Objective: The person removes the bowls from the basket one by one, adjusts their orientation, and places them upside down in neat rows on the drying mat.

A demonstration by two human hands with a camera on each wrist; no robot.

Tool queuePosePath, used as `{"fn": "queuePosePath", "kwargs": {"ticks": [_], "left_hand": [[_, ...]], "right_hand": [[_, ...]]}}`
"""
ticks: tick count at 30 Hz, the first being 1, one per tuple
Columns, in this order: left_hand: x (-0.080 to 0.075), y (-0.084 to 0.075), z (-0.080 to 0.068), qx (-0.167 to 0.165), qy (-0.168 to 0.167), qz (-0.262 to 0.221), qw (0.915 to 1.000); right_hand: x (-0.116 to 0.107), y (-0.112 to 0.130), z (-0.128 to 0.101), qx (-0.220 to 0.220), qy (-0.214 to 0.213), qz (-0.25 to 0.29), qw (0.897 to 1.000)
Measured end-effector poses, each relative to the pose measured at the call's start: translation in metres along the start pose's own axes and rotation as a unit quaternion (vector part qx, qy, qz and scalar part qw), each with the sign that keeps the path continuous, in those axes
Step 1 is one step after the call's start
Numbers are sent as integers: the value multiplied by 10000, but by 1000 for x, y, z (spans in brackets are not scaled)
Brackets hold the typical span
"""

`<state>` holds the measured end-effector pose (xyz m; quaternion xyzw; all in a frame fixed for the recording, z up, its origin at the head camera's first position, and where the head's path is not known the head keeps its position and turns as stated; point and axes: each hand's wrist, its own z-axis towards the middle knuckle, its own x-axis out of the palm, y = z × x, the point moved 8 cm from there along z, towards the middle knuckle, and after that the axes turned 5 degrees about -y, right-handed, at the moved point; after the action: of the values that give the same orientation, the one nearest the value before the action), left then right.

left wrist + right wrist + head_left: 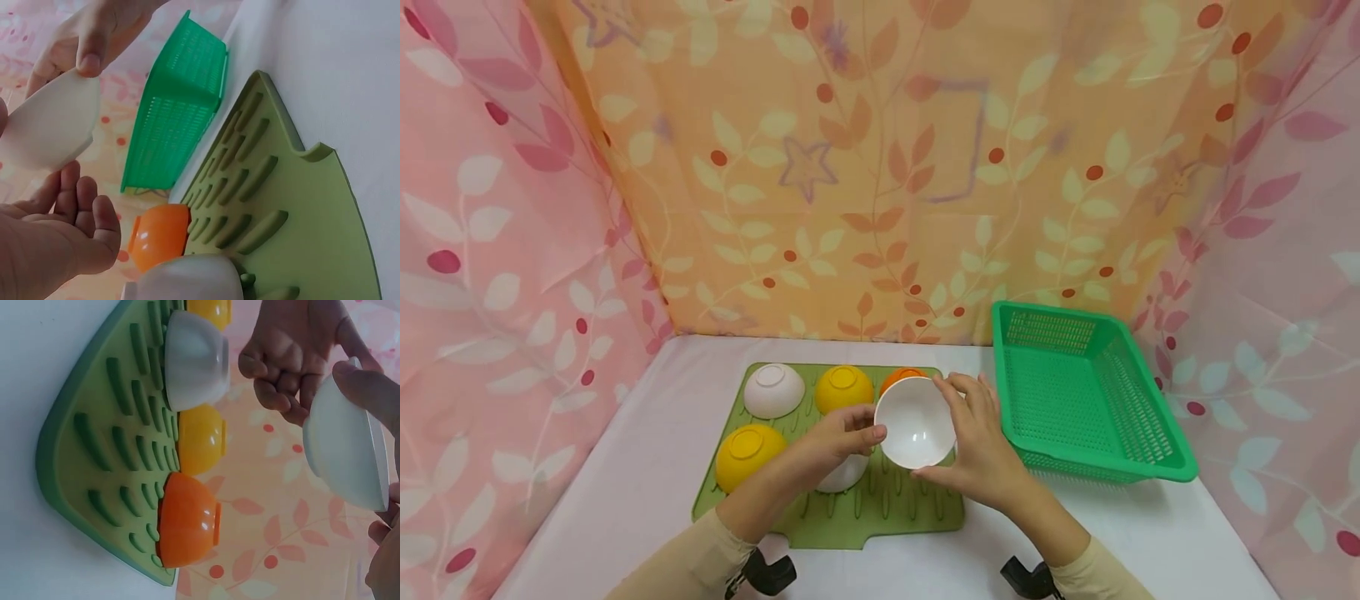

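Observation:
Both hands hold a small white bowl (916, 423) above the green drying mat (910, 508), its hollow turned toward the head camera. My left hand (835, 442) has its thumb on the bowl's left rim, and in the left wrist view its fingertips touch the underside near the foot. On the other side, my right hand (973, 442) grips the rim between thumb and fingers. Upside down on the mat stand a white bowl (773, 392), a yellow bowl (842, 388), an orange bowl (190, 520), another yellow bowl (747, 457) and another white bowl (195, 361), partly hidden by my left hand in the head view.
A green plastic basket (1097, 457) stands right of the mat on the white-covered table (625, 483). Patterned cloth (880, 167) encloses the back and both sides. Ridges rise from the mat's surface.

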<state>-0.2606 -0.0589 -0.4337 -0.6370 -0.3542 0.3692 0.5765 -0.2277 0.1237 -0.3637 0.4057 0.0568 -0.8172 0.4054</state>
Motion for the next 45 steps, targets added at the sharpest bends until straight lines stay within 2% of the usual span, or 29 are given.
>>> {"fn": "queuePosePath", "kwargs": {"ticks": [3, 5, 8, 10, 12, 16, 21, 24, 29, 39, 41, 43, 44, 45], "left_hand": [[-1, -2, -5, 15, -175, -68, 9998], [-2, -5, -8, 84, -369, 5, 9993], [-7, -13, -11, 372, -715, 490, 9955], [-9, -21, -14, 628, -915, 1030, 9885], [-9, -30, -16, 946, -1065, 1640, 9761], [-4, -44, -21, 1545, -1163, 2734, 9423], [5, -54, -26, 2187, -1119, 3651, 8980], [9, -58, -28, 2458, -1082, 3917, 8800], [13, -61, -29, 2740, -1003, 4067, 8657], [25, -69, -34, 3283, -821, 4510, 8259], [28, -70, -35, 3343, -806, 4569, 8204], [29, -68, -34, 3317, -786, 4598, 8200], [30, -67, -33, 3258, -770, 4589, 8230], [29, -65, -31, 3128, -739, 4565, 8296]], "right_hand": [[1, 3, -5, 39, 11, 103, 9999], [2, 3, -7, 253, 112, 353, 9990], [2, -3, -10, 862, 293, 947, 9913], [1, -9, -12, 1367, 432, 1424, 9794], [0, -15, -13, 1836, 583, 1748, 9656], [4, -23, -16, 2422, 1042, 2220, 9387], [15, -27, -23, 2658, 1661, 2511, 9158], [18, -28, -26, 2753, 1780, 2667, 9063], [20, -31, -30, 2874, 1740, 2786, 8997], [24, -37, -38, 2950, 1669, 2511, 9067], [25, -37, -41, 3007, 1639, 2468, 9065], [26, -38, -43, 3019, 1564, 2478, 9072], [26, -38, -44, 3025, 1512, 2491, 9075], [27, -39, -45, 3037, 1454, 2511, 9075]]}}
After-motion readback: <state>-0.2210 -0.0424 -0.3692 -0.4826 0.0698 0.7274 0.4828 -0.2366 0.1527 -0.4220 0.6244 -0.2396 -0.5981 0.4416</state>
